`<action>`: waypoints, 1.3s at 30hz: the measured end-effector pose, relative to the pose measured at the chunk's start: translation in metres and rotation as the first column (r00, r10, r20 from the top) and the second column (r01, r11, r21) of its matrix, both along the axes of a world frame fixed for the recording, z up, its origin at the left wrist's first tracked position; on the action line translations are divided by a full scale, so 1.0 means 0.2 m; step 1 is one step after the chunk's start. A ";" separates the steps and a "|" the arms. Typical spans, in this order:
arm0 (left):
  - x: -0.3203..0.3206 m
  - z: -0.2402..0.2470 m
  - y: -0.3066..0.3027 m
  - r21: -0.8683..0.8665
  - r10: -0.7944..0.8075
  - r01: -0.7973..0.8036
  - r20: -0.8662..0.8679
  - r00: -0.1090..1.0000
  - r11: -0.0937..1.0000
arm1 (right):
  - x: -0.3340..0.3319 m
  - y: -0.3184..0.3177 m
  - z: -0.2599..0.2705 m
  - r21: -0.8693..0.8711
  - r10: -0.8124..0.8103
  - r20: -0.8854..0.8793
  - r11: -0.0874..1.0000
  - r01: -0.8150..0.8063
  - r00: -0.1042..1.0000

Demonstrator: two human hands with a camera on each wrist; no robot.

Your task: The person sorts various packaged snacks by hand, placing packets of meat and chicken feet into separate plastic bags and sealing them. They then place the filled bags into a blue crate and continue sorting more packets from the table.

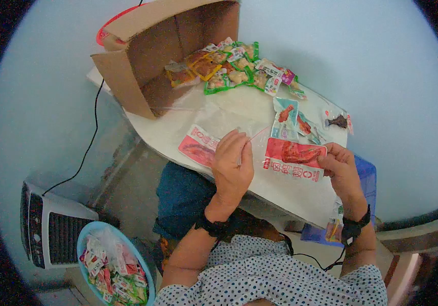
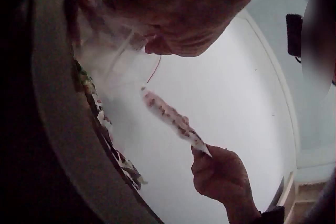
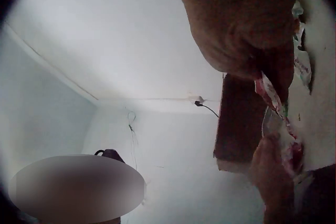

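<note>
My right hand point(image 1: 344, 173) pinches the edge of a red and white food packet point(image 1: 294, 159) over the table's right part. That packet is seen edge-on in the left wrist view point(image 2: 173, 119), with the right hand point(image 2: 223, 176) at its lower end. My left hand point(image 1: 232, 166) pinches the rim of a clear plastic bag point(image 1: 249, 122) with a thin red line; its fingertips are partly hidden. Another red packet point(image 1: 197, 144) is beside the left hand, inside or under the clear film; I cannot tell which. Two blue-white packets point(image 1: 285, 116) lie beyond the right hand.
A cardboard box point(image 1: 152, 56) lies on its side at the back left of the white table point(image 1: 300, 196). Green and yellow packets point(image 1: 238, 77) spill from it. A dark-filled packet point(image 1: 337, 121) lies far right. On the floor stand a blue basin point(image 1: 151, 278) of wrappers and a blue crate point(image 1: 368, 178).
</note>
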State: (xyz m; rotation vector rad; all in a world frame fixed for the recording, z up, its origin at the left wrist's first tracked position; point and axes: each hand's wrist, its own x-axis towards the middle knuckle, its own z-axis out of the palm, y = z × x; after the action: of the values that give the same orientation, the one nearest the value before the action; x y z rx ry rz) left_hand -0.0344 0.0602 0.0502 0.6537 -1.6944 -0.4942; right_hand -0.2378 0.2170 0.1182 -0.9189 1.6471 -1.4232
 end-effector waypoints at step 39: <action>-0.25 -0.11 0.03 0.058 -0.111 0.120 -0.135 0.985 0.991 | 0.22 -0.53 -0.36 -0.058 0.228 -0.510 0.953 -0.298 0.829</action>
State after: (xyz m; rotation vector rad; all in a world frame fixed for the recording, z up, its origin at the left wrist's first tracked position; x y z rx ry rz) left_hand -0.0838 0.0667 0.0288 0.5595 -1.6028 -0.6637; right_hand -0.1936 0.1104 0.0470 -1.6388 1.7052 -1.1728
